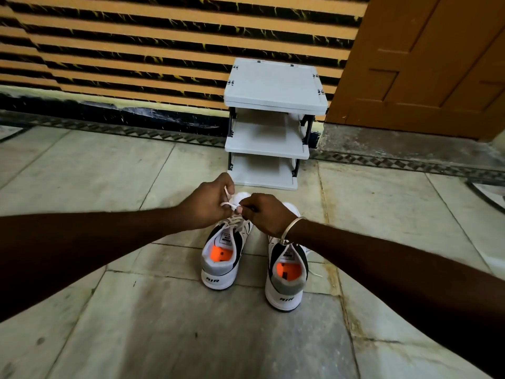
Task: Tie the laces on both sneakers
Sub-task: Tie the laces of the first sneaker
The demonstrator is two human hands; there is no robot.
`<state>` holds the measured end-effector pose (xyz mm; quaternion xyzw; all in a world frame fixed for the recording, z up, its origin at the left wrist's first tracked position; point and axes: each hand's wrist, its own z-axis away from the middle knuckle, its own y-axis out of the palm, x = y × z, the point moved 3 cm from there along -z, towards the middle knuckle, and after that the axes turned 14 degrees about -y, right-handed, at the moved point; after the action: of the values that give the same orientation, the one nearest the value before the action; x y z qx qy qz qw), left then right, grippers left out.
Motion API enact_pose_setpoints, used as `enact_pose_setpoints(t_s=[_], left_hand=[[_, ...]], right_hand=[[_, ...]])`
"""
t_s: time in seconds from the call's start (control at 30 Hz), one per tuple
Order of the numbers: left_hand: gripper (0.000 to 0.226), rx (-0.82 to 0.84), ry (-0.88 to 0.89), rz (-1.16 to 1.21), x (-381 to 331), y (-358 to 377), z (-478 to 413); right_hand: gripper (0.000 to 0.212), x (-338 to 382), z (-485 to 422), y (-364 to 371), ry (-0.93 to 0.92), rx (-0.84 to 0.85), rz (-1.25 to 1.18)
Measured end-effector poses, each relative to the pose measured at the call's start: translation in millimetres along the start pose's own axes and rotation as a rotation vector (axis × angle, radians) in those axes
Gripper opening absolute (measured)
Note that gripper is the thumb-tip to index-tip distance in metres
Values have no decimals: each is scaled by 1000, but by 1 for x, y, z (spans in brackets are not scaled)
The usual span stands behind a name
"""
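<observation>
Two white sneakers with black panels, grey heels and orange insoles stand side by side on the tiled floor, heels towards me. Above the left sneaker (222, 255) my left hand (207, 205) and my right hand (263, 213) each pinch a strand of its white lace (231, 205), pulled taut between them over the tongue. One lace end sticks up past my left thumb. The right sneaker (287, 277) sits partly under my right wrist, which wears a metal bangle; a loose lace end trails off its right side.
A small white three-tier shoe rack (270, 127) stands against the striped orange-and-black wall just beyond the sneakers. A brown wooden door (426, 64) is at the right. Pale stone floor tiles (191, 324) surround the shoes.
</observation>
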<state>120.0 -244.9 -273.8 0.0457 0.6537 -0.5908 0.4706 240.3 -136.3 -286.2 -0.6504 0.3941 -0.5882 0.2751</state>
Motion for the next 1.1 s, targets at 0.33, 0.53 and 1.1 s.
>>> enact_pose_setpoints(t_s=[0.33,0.53,1.1], left_hand=[[7,303,-134,162,-3,0,-5],[22,214,-79,87,5,3,0],[12,279,-377,-729,120,-71,2]], right_hand=[[32,7,-12,-9,-30,-59,-26],[32,5,-12,-15,120,-35,-239],[28,-66,42,-32,304,289,350]])
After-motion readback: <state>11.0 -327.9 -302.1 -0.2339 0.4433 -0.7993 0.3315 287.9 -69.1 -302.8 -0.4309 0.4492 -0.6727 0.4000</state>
